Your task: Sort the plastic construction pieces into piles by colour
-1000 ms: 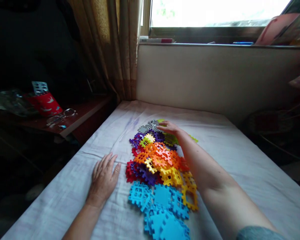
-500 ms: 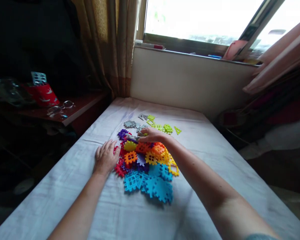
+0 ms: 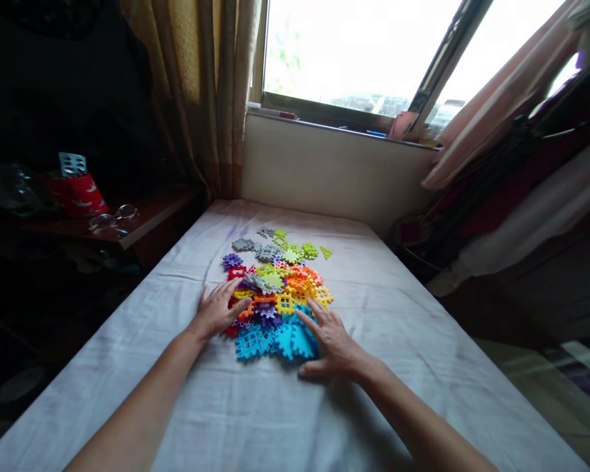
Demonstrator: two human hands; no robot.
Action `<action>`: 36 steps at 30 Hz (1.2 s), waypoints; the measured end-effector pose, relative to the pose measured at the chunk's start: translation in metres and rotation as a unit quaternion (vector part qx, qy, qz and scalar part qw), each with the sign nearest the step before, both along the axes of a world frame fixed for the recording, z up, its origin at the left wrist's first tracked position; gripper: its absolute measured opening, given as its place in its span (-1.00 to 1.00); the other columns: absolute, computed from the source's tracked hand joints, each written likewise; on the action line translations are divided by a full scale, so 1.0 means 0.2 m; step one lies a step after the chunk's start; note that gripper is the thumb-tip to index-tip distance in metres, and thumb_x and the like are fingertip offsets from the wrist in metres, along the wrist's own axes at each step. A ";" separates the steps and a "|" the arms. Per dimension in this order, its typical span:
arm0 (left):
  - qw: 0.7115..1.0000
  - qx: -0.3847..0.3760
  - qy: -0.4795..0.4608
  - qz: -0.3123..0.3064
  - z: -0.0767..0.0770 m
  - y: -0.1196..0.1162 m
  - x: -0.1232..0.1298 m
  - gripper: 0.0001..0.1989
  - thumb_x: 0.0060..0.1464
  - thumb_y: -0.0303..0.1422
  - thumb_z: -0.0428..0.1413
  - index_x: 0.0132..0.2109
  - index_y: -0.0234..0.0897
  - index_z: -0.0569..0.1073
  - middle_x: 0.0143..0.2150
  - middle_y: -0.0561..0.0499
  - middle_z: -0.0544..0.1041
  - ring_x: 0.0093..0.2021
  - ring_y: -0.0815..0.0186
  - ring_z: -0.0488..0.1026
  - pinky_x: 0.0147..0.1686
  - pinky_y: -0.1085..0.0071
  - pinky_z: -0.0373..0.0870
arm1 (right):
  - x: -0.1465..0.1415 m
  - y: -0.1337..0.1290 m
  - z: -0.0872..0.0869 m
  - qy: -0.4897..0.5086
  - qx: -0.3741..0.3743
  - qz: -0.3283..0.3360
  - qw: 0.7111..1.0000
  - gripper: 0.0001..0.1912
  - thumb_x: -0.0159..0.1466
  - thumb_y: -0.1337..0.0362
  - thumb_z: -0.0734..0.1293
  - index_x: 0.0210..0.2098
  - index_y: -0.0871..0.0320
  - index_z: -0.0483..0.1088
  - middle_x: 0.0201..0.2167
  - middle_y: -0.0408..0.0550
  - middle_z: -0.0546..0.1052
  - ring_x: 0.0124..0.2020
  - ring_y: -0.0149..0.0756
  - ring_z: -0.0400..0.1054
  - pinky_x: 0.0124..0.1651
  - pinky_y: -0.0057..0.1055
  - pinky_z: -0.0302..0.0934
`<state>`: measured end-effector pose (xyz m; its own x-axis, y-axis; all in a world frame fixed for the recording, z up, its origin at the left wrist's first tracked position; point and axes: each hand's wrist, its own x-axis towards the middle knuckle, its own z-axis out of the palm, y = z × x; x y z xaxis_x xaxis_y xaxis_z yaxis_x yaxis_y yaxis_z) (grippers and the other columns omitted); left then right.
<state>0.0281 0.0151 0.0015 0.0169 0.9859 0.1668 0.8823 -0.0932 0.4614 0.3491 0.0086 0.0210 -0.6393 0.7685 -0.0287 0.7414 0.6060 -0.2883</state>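
Left hand (image 3: 219,311): fingers spread, thumb held apart, palm down at the left side of a loose heap of multicoloured toothed plastic pieces (image 3: 299,283). Right hand (image 3: 334,341): likewise spread, above the near right side, beside bright blue flat toothed pieces (image 3: 290,341). Neither of the hands visibly pinches anything; whether the fingertips touch plastic cannot be told.

Heap lies between the hands on a pale wrinkled cloth (image 3: 246,419). Within it: a yellow square piece with window cut-outs (image 3: 285,303), plus orange, red and purple ones. Just beyond: grey flat pieces (image 3: 269,252) and a lime-green triangular piece (image 3: 326,252), apart from the heap.

Handling (judgement): each piece probably light, stiff, smooth; solid faces likely slide over each other, while teeth may snag. Best grip: pinch a toothed rim from opposite edges. Thin lattice bars look the weakest part.

Farther out, left: clear eyeglasses (image 3: 105,223) and a red patterned holder (image 3: 81,195) on a dark wooden worktop (image 3: 147,219).

Poorly seen: lower layers and piece count, hidden by overlap; undersides of both palms; forearms cut by the lower edge; left background lost in shadow; window (image 3: 334,52) washed out.
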 end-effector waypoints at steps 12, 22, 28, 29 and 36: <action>0.996 0.010 0.023 -0.088 -0.03 -0.23 0.16 0.20 -0.15 0.14 0.27 0.48 -0.05 -0.19 0.53 -0.26 -0.19 0.49 -0.15 -0.16 0.35 -0.18 -0.04 | -0.54 0.54 0.02 0.156 0.039 -0.153 0.975 -0.11 0.09 0.32 0.43 0.39 0.08 0.12 0.33 0.15 0.26 0.33 0.03 0.16 0.32 -0.07 0.13; 0.984 0.078 0.098 -0.123 0.02 -0.04 0.47 -0.31 0.15 -0.02 0.11 0.38 0.00 0.20 0.49 -0.14 0.03 0.47 -0.11 -0.09 0.35 -0.34 -0.41 | -0.28 0.88 0.12 0.262 0.018 -0.179 0.948 -0.51 0.23 0.29 0.28 0.17 0.08 0.41 0.09 0.01 0.53 -0.01 -0.21 0.47 0.13 -0.24 0.32; 0.981 0.136 0.118 -0.070 0.16 0.36 0.44 -0.38 0.21 0.04 0.03 0.34 -0.03 0.27 0.44 -0.13 0.18 0.45 -0.06 0.01 0.37 -0.26 -0.39 | 0.10 1.06 -0.05 0.216 0.115 -0.397 0.885 -0.48 0.25 0.10 0.29 0.17 0.10 0.42 0.13 0.17 0.48 0.18 0.05 0.32 0.24 0.00 0.18; 0.984 0.125 0.121 -0.039 0.19 0.42 0.37 -0.38 0.22 0.04 0.00 0.35 -0.04 0.26 0.44 -0.14 0.16 0.45 -0.08 0.00 0.36 -0.28 -0.35 | 0.11 1.09 -0.08 0.198 0.109 -0.423 0.878 -0.45 0.26 0.06 0.28 0.20 0.11 0.39 0.15 0.21 0.46 0.21 0.09 0.29 0.25 0.06 0.15; 0.985 -0.101 0.104 0.093 0.17 0.78 -0.14 -0.31 0.21 0.11 -0.13 0.31 -0.20 0.32 0.38 -0.23 0.28 0.39 -0.14 0.15 0.30 -0.31 -0.09 | -0.19 1.21 -0.10 0.086 0.030 -0.386 0.918 -0.41 0.34 -0.07 0.20 0.25 0.07 0.33 0.22 0.14 0.42 0.28 0.03 0.22 0.31 0.05 0.02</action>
<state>0.0007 0.1709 0.0359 -0.1540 0.9878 -0.0207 0.9526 0.1540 0.2622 0.3117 0.2499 0.0019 0.1057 0.9913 0.0784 0.9031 -0.0627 -0.4247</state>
